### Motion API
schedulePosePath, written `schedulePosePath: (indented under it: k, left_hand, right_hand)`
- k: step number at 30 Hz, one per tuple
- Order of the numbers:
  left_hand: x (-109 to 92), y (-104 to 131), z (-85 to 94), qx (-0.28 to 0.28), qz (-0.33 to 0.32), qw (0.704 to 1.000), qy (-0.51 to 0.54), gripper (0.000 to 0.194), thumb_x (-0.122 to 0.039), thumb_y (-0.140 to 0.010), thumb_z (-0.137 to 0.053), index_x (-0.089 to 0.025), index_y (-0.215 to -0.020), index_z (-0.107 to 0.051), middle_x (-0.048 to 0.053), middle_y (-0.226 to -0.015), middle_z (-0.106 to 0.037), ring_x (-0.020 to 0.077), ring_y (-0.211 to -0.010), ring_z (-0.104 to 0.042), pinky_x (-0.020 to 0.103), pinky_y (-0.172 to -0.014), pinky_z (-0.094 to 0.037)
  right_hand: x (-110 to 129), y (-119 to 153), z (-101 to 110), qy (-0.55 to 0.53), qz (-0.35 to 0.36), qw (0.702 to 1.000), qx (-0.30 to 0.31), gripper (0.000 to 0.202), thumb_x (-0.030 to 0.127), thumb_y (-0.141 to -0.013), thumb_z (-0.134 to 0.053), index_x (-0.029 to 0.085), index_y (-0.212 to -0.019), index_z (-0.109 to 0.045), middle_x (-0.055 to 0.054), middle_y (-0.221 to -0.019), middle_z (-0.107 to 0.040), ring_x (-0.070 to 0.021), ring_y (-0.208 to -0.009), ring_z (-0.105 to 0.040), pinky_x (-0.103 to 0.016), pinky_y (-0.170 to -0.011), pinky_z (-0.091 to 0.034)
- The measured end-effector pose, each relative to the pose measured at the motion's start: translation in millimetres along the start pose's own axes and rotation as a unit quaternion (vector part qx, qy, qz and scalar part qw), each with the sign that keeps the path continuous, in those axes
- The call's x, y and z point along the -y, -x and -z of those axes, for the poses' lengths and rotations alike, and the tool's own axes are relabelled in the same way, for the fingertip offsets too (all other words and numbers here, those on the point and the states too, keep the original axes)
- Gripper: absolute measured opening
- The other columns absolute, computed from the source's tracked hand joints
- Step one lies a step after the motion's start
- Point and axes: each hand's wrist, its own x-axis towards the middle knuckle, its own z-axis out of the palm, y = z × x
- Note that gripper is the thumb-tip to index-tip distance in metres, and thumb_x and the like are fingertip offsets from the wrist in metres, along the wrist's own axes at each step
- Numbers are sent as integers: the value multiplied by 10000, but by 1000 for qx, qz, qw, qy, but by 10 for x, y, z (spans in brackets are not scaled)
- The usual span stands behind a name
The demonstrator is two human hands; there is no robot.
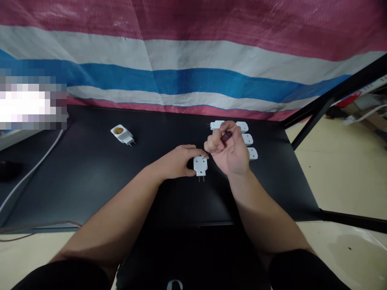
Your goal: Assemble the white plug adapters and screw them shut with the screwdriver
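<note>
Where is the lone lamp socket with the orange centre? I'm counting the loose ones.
In the head view, the lamp socket lies alone on the black table, far left of both hands and near the striped tarp.

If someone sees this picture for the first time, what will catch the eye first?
First the two bare hands at the middle of the black table: the left hand holds a white plug adapter with its prongs towards the person, and the right hand works a small dark-handled tool at it. More white adapters lie just behind the right hand, and one lamp-socket adapter lies alone, far left.
</note>
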Motion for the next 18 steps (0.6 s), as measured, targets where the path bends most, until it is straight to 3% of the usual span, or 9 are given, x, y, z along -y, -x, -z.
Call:
schedulePosePath:
  k: [12, 18]
  left_hand:
    - [52, 19, -1, 1, 6, 1000, 4, 466, -109, -799, -758, -257, -1241, -747, 14, -960, -606, 217, -881, -605, 343, -812, -483]
    - [56, 13, -16, -6, -3, 1000, 21, 456, -119, -810, -764, -272, -1240, -755, 30, -1039, -676, 239, -954, -656, 374, -897, -530]
  right_hand:
    - [-19, 32, 4, 16, 3, 999, 39, 400, 629, -1029, -689, 303, -940, -475, 78, -650, -403, -139, -550, -323, -305, -569, -342]
    - [-155, 21, 72, 35, 46, 995, 77, 338, 534, -1080, -671, 293, -961, -467, 66, -724, -507, -129, -597, -446, -291, -581, -406]
